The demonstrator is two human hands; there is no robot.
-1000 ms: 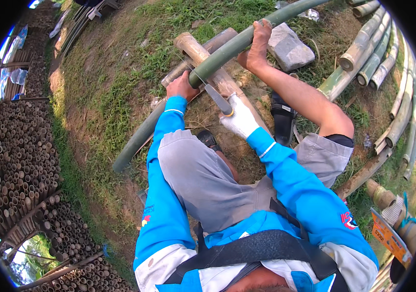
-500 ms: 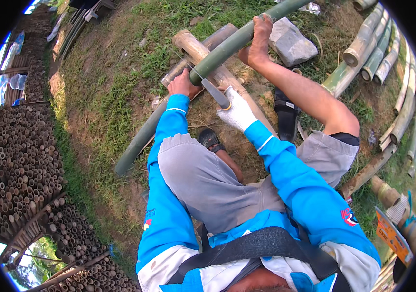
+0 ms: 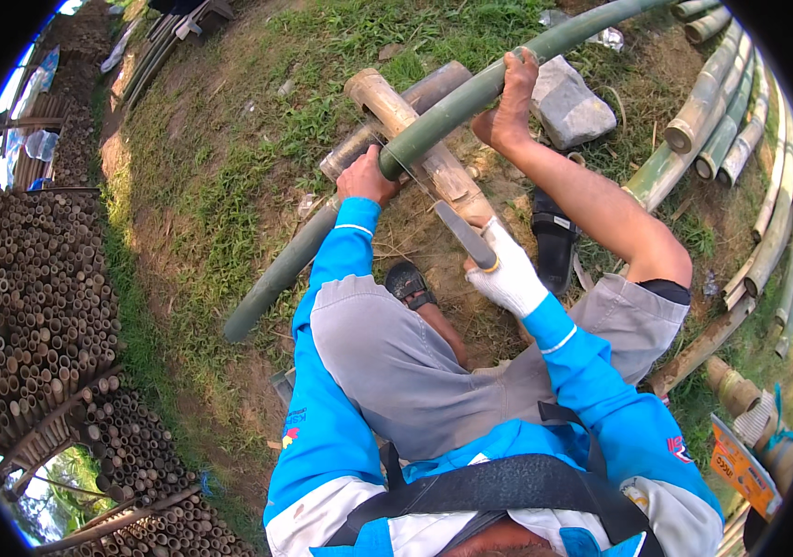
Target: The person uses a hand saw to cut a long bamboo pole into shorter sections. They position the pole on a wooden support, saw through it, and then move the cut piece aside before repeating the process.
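My left hand (image 3: pixel 369 176) is closed round the near end of a green bamboo pole (image 3: pixel 471 100). A second stretch of green bamboo (image 3: pixel 280 269) runs down-left beyond that hand; whether the two are one piece is hidden. In a white glove, my right hand (image 3: pixel 511 274) grips the handle of a hand saw (image 3: pixel 464 234). Its thin blade reaches up-left to the pole beside my left fingers. My bare right foot (image 3: pixel 513 102) presses on the pole. Beneath lie a pale brown bamboo length (image 3: pixel 448 176) and a crossing darker bamboo piece (image 3: pixel 438 85).
A grey stone block (image 3: pixel 571 104) sits right of my foot. An unworn black sandal (image 3: pixel 552 246) lies below it. Several bamboo poles (image 3: pixel 703 88) rest along the right. Stacked cut bamboo (image 3: pixel 34 297) fills the left. An orange hand-saw-shaped panel (image 3: pixel 742 464) is at lower right.
My right hand has drawn the saw back, down and to the right, away from the pole. My left hand and foot keep their hold; the whole view has shifted slightly.
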